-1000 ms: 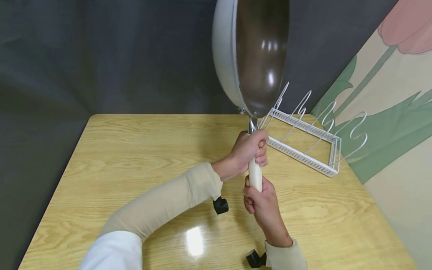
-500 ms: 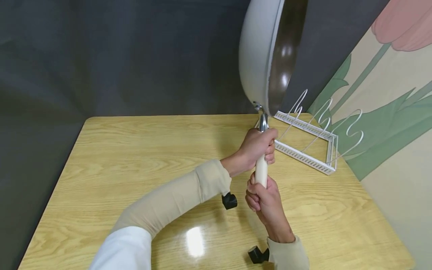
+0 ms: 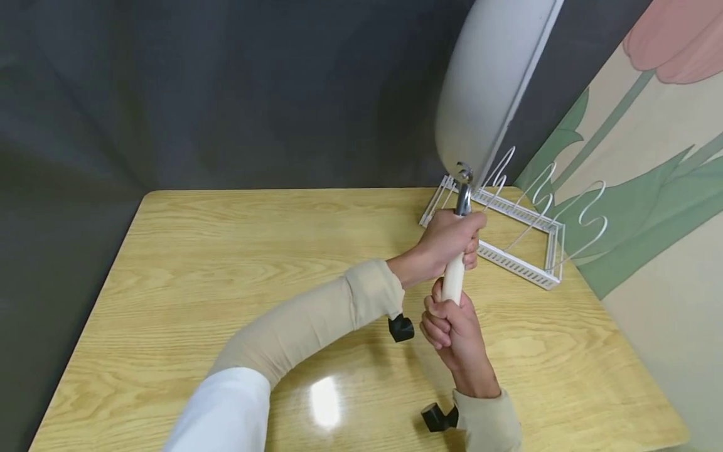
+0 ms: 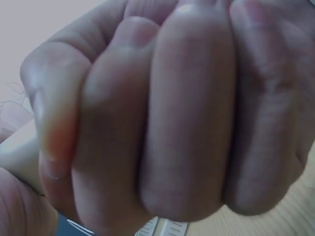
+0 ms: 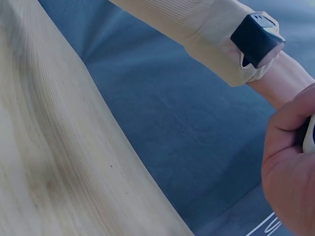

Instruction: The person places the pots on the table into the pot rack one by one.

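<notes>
A deep frying pan (image 3: 491, 94), white outside, is held up by its cream handle (image 3: 453, 279), tilted to the right with its top beyond the frame. Only its outer side shows now; the inside is turned away. My left hand (image 3: 446, 243) grips the upper handle just below the metal neck (image 3: 464, 199). Lower down, my right hand (image 3: 459, 336) grips the handle's end. Curled fingers of the left hand (image 4: 187, 118) fill the left wrist view, with part of the handle (image 4: 22, 152) beside them. Behind the pan a white wire rack (image 3: 519, 267) stands on the table, partly covered by it.
The wooden table (image 3: 237, 251) runs back to a dark curtain (image 3: 254, 94). A wall painted with a tulip (image 3: 674, 44) rises along the right. Black wrist devices (image 3: 401, 328) hang below both beige sleeves (image 3: 316, 307).
Both hands have carried the pan to the right and tilted it that way. It has turned, so its brown inside no longer shows and more of the rack's left end does.
</notes>
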Motion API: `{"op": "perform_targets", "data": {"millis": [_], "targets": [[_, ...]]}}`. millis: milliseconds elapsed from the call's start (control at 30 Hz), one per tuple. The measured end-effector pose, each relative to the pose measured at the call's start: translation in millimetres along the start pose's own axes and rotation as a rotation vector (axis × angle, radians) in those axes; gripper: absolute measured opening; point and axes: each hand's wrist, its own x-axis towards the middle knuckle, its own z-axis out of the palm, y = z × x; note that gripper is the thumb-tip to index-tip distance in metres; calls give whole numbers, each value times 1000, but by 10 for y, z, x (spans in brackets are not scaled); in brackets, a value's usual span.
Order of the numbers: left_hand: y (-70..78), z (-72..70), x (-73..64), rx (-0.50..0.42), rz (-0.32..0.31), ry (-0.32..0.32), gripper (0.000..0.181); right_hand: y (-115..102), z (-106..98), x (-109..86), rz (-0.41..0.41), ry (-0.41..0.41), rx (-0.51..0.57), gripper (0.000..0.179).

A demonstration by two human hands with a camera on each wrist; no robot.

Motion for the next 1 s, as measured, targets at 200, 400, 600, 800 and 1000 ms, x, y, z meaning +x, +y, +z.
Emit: {"op": "perform_targets", "data": {"millis": [200, 400, 600, 800, 1000], "targets": [[-26, 76, 31, 25, 4, -24, 37, -22, -48, -14, -7, -84, 142, 30], [-67, 137, 55, 52, -22, -44, 33, -26, -126, -18, 5, -256, 382, 22], [-114, 173, 62, -4, -55, -77, 34, 4, -190, -40, 8, -346, 516, 14], [-143, 200, 51, 10, -66, -99, 32, 33, -224, -46, 8, -427, 626, 13], [-150, 232, 55, 42, -84, -106, 31, 44, -219, -39, 2, -467, 663, 12]]}}
